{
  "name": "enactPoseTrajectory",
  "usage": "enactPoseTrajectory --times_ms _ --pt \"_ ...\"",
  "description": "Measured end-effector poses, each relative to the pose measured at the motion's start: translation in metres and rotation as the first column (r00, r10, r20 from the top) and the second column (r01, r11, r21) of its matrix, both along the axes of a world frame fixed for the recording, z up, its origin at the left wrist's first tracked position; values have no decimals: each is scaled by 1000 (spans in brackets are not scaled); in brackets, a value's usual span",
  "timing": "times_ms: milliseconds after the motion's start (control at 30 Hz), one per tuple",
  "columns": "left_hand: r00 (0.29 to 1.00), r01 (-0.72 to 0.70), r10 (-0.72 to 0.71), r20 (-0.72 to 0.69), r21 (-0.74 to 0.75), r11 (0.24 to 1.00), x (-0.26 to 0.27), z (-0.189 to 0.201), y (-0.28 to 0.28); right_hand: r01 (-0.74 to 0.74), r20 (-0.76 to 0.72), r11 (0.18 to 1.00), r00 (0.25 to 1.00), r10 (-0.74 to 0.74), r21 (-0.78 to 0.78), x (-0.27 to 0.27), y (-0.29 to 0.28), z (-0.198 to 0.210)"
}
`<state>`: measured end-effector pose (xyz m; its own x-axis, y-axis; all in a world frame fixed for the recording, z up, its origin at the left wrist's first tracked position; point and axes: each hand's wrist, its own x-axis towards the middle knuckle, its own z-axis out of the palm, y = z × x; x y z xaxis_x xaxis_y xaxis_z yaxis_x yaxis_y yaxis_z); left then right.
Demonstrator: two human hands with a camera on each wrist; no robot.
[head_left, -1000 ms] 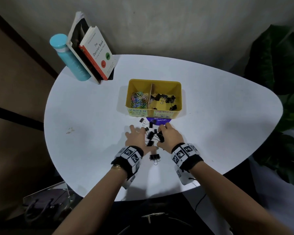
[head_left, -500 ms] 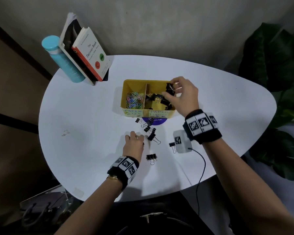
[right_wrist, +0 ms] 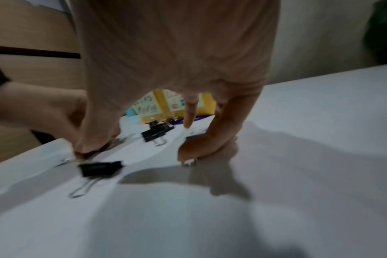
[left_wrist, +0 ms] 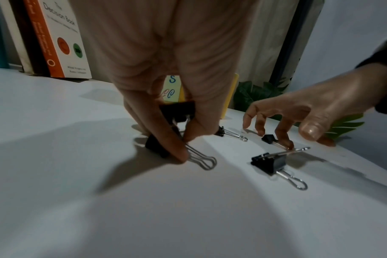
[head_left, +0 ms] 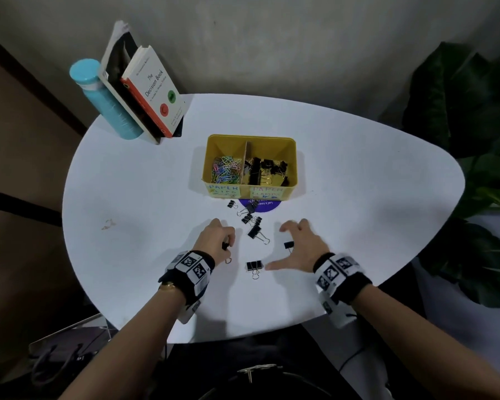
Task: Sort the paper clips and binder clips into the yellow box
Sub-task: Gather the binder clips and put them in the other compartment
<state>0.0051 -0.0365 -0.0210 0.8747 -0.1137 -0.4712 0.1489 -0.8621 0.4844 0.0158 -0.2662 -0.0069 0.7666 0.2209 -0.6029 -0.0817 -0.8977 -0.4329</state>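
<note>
Gripping two binder clips [left_wrist: 177,111], the left hand [head_left: 214,241] pinches them at the worktop [head_left: 358,183]; more lie loose before the yellow box [head_left: 250,140]. Light, stiff, springy steel, likely slippery; best pinched across the black body, not the wire loops. Right hand [head_left: 300,246] hovers with fingers spread over a small clip [head_left: 288,244], holding nothing. Right wrist view is blurred; box labels only partly legible.
</note>
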Motion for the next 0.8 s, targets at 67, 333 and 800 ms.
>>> enactPoseTrajectory --times_ms 67,333,800 --pt "1000 2 -2 8 -12 1000 -1 1 2 -22 35 1000 999 23 -17 -10 16 -4" --pt "1000 17 -16 -21 62 998 0 5 7 -238 131 968 960 247 -81 -12 57 -19" --pt "977 210 -213 -8 220 953 -18 -2 28 -47 179 988 984 20 144 -2 -1 -20"
